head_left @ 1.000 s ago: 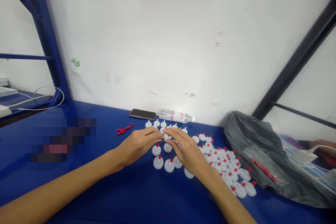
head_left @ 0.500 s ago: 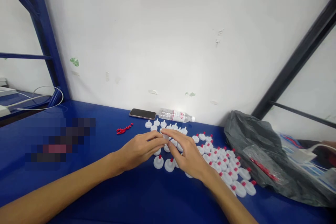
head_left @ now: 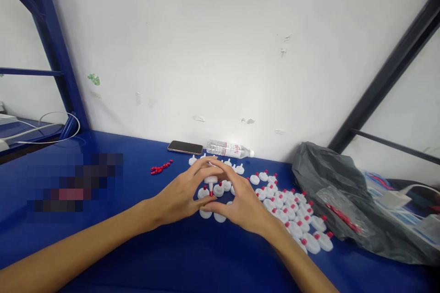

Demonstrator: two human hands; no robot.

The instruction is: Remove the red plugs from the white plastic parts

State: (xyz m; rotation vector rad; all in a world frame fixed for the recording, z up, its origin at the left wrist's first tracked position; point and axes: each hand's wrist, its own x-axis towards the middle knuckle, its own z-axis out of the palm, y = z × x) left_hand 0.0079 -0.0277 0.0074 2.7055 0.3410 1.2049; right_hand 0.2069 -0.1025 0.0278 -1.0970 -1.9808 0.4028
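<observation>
Between my two hands is a white nozzle cap [head_left: 211,180], turned over so that its red tip points down. My left hand [head_left: 177,194] is closed on it, fingers above and thumb below by the red tip. My right hand [head_left: 245,201] grips the same cap from the other side, its thumb also at the tip. Beneath the hands stand several white caps [head_left: 218,190], partly hidden by the fingers. Behind are caps without red tips [head_left: 239,169]. Many red-tipped caps [head_left: 290,214] crowd the table to the right. Small loose red tips [head_left: 161,168] lie to the left.
A phone [head_left: 185,147] and a clear plastic bottle [head_left: 228,149] lie along the wall. At the right, a dark plastic bag [head_left: 318,169] carries a clear bag with red pieces [head_left: 343,217]. A blue metal post [head_left: 62,50] rises at the left.
My hands have turned and spread into a ring shape, thumbs lower. The cap between them now shows with its red tip pointing down. The view has shifted slightly.
</observation>
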